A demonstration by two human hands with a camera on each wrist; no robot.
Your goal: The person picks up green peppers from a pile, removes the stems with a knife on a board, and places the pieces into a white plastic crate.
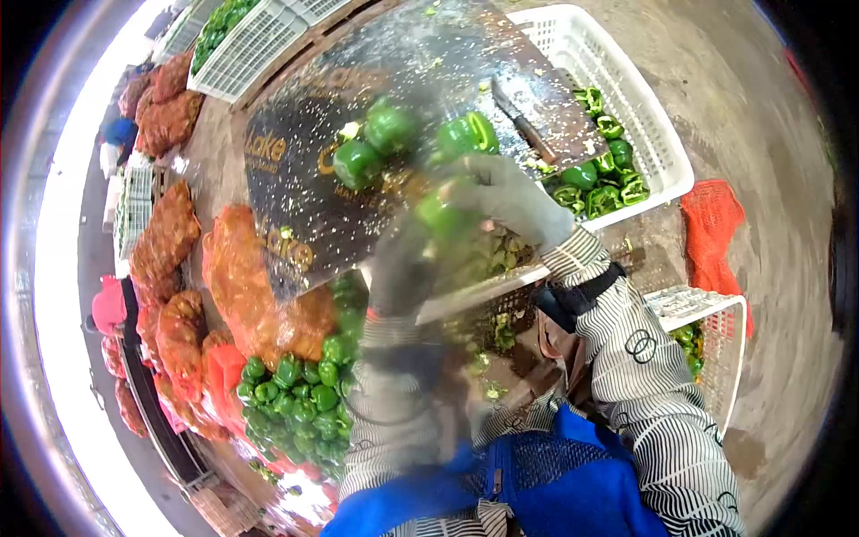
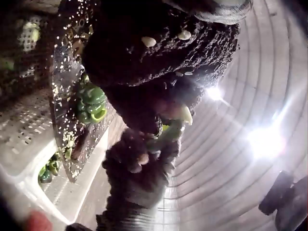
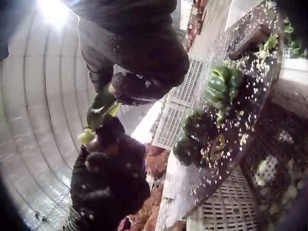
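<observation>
Both gloved hands hold one green bell pepper [image 1: 443,215] between them, over the near edge of a dark board [image 1: 295,210]. My right hand [image 1: 514,197] grips it from the right with bent fingers. From the other side my left hand [image 1: 398,264], blurred in the head view, has its fingers curled against the pepper. A pale piece [image 3: 86,137] shows at the left hand's fingertips in the right wrist view. On the board lie two whole peppers [image 1: 358,164], a cut pepper [image 1: 470,134] and a knife [image 1: 523,121], among scattered seeds.
A white crate [image 1: 676,174] with cut peppers stands under the board's right side. Whole peppers [image 1: 300,394] are heaped at lower left, near filled orange net sacks [image 1: 237,259]. A red net bag [image 1: 713,224] lies at right, above another white crate [image 1: 738,358].
</observation>
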